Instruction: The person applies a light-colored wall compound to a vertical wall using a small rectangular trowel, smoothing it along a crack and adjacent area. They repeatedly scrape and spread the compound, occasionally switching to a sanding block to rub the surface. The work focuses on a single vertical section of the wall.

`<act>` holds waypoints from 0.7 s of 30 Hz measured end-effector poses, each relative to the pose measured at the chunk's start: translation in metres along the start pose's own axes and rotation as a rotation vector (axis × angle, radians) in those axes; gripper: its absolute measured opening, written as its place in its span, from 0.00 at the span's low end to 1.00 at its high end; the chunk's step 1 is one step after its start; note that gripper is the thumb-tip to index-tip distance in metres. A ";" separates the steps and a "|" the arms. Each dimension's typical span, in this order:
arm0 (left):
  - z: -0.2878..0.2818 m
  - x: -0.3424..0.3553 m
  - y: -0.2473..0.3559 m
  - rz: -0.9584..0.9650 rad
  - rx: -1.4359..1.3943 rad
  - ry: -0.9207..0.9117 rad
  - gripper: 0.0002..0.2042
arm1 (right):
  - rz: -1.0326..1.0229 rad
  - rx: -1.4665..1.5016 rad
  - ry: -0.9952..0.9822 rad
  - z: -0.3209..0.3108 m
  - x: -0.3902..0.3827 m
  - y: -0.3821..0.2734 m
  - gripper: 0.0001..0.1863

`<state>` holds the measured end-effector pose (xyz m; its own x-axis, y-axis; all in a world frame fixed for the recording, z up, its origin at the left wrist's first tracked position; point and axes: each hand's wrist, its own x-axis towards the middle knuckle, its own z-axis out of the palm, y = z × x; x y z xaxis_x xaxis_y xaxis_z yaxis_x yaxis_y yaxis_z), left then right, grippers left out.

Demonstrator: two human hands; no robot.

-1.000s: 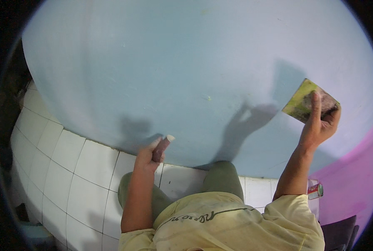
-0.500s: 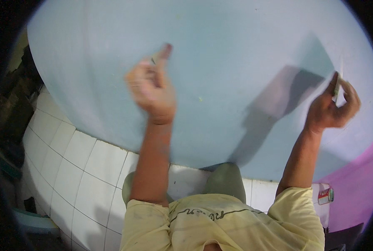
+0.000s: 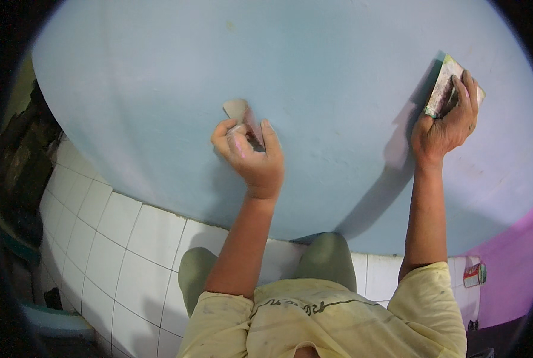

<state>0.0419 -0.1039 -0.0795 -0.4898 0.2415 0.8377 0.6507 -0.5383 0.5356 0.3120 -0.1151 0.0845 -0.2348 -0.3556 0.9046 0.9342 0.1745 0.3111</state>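
My left hand is closed on a small putty scraper with a pale, fan-shaped end and a reddish-brown part running down between the fingers. It is held in front of the pale blue wall. Higher up on the right, my right hand grips a flat, rectangular putty spreader, smeared white and brown with greenish edges. The fingers lie over its face, and its left edge is close to the wall; whether it touches, I cannot tell.
White floor tiles meet the wall's foot. A pink-purple wall stands at the right, with a red and green can beside it. Dark piled things and a light blue rounded object lie at the left.
My left hand has come down and to the right with its scraper. The right hand has moved up and left, turning the spreader from edge-on to face-on.
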 end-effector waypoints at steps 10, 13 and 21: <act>0.030 0.003 -0.003 0.195 0.184 -0.052 0.28 | 0.050 -0.034 -0.040 0.002 -0.004 0.002 0.23; 0.037 -0.040 -0.016 0.196 0.188 -0.229 0.29 | 0.051 -0.043 -0.040 0.004 0.000 -0.002 0.23; 0.043 -0.070 -0.018 0.388 0.163 -0.305 0.24 | 0.065 0.010 -0.026 0.005 -0.009 0.004 0.23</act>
<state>0.0892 -0.0765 -0.1427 -0.0185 0.2864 0.9579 0.8447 -0.5081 0.1683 0.3160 -0.1064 0.0793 -0.1812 -0.3192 0.9302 0.9448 0.2059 0.2547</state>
